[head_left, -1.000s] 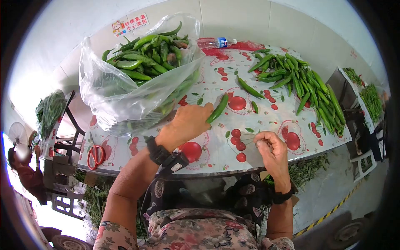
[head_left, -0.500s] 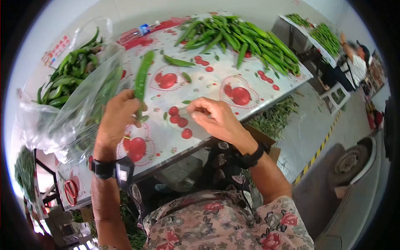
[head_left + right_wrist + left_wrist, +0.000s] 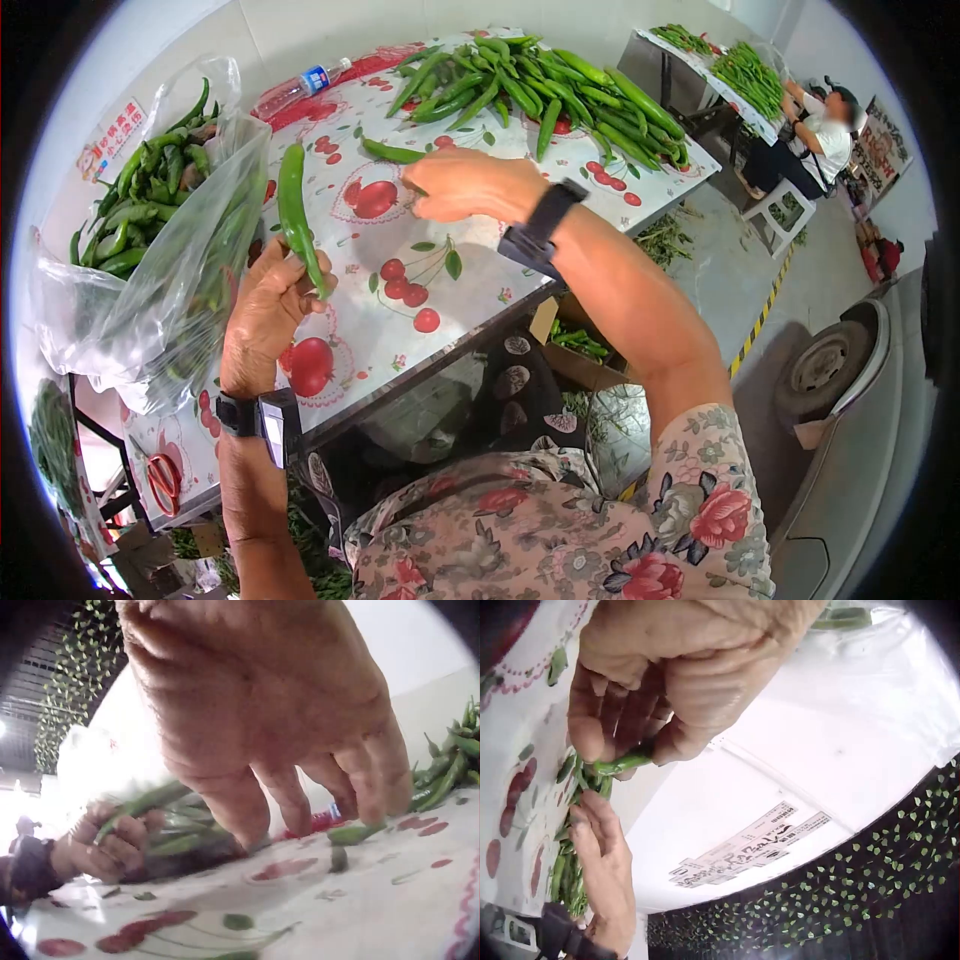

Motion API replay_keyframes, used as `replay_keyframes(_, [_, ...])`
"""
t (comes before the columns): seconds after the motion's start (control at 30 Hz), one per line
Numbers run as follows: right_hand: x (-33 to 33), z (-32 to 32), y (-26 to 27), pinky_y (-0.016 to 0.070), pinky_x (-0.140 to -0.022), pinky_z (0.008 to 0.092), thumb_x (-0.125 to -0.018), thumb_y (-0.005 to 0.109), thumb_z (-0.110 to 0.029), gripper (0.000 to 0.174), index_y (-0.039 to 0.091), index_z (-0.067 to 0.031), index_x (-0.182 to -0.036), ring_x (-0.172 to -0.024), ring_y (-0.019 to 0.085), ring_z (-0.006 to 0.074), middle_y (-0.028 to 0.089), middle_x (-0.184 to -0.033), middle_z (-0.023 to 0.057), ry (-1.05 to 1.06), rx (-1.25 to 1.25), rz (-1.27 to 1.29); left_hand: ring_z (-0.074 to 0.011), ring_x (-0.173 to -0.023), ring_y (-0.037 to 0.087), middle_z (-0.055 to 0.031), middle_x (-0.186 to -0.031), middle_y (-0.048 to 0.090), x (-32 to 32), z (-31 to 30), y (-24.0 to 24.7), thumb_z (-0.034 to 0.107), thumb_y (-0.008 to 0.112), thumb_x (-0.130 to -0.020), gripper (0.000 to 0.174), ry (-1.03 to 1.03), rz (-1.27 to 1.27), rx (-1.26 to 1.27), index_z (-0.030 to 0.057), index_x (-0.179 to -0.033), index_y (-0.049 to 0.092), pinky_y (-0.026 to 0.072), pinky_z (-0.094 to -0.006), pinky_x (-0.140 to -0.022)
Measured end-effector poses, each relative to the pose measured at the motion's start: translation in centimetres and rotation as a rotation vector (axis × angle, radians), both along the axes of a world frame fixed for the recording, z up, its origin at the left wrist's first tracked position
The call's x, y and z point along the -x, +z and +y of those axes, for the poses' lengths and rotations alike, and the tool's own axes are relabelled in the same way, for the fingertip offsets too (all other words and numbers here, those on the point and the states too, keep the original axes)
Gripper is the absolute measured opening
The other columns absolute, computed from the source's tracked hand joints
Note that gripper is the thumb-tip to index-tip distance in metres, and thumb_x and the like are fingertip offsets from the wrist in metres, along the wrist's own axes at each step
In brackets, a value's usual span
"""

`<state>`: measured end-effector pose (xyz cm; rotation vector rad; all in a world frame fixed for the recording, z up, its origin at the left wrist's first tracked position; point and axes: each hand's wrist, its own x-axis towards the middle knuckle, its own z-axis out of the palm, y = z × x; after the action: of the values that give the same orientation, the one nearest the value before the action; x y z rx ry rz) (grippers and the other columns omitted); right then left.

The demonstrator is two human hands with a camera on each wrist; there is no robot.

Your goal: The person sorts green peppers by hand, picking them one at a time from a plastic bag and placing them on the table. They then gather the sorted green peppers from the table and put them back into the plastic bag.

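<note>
A long green chili pepper (image 3: 293,205) stands nearly upright in my left hand (image 3: 265,315), pinched near its lower end. The left wrist view shows the thumb and fingertips on the pepper's end (image 3: 624,762). My right hand (image 3: 475,185) reaches across the table, fingers pointing down and spread. Its fingertips are right at a second green chili pepper (image 3: 390,152) lying on the cloth; the hand hides part of it. In the right wrist view this pepper (image 3: 354,835) shows by the fingertips, with a small dark green piece (image 3: 339,859) nearer the camera.
A clear plastic bag (image 3: 190,290) of green peppers stands at the left. A pile of long green peppers (image 3: 560,90) lies at the back right. A plastic bottle (image 3: 300,90) lies at the back, and red-handled scissors (image 3: 163,483) at the left edge. A person (image 3: 820,135) sits far right.
My left hand has picked up a pepper and drawn it left, beside the bag. The right hand has moved forward to the loose pepper. The head view has turned right.
</note>
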<state>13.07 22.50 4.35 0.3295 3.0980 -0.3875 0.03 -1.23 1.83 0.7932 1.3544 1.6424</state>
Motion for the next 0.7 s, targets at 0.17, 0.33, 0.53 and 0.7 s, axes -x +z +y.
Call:
replay_keyframes(0.17, [2.0,-2.5,-0.5,0.0463,-0.067,0.0461,-0.075,0.05,-0.015,0.023,0.06,0.0031,-0.085,-0.083,0.059,0.0375,0.061,-0.087,0.0217,0.064,0.013,-0.006,-0.016,-0.084,0.059,-0.0068,-0.095,0.059,-0.1,-0.1,0.5,0.02,0.055,-0.082,0.032,0.071,0.075,0.12,0.0044,-0.109,0.048,0.0438,-0.026,-0.062])
replay_keyframes(0.33, [4.9,-2.1,-1.6,0.0441,-0.064,0.048,-0.068,0.053,-0.008,0.017,0.06,0.0032,-0.078,-0.076,0.058,0.0406,0.06,-0.079,0.0241,0.216,0.052,0.174,-0.0193,-0.084,0.061,-0.0078,-0.096,0.057,0.3,0.3,-0.1,0.014,0.053,-0.085,0.034,0.098,0.016,0.095,0.004,-0.116,0.043,0.0456,-0.0235,-0.056])
replay_keyframes(0.53, [6.6,2.4,-0.6,0.0475,-0.078,0.0394,-0.071,0.052,-0.003,0.023,0.065,-0.0009,-0.089,-0.087,0.062,0.0327,0.065,-0.09,0.0175,0.021,0.1,0.484,-0.0229,-0.09,0.061,-0.0096,-0.099,0.058,0.0,0.9,-1.3,0.01,0.053,-0.085,0.027,0.115,-0.018,0.109,0.0041,-0.11,0.044,0.0504,-0.0282,-0.068])
replay_keyframes(0.7, [7.0,4.4,-1.8,0.0474,-0.076,0.0408,-0.073,0.053,-0.005,0.026,0.062,-0.0008,-0.098,-0.085,0.062,0.0337,0.065,-0.087,0.0174,-0.146,0.032,0.505,-0.0224,-0.093,0.06,-0.0105,-0.098,0.058,-0.1,1.1,-1.5,0.01,0.052,-0.087,0.024,0.053,-0.09,0.082,0.0047,-0.109,0.044,0.0508,-0.0306,-0.074])
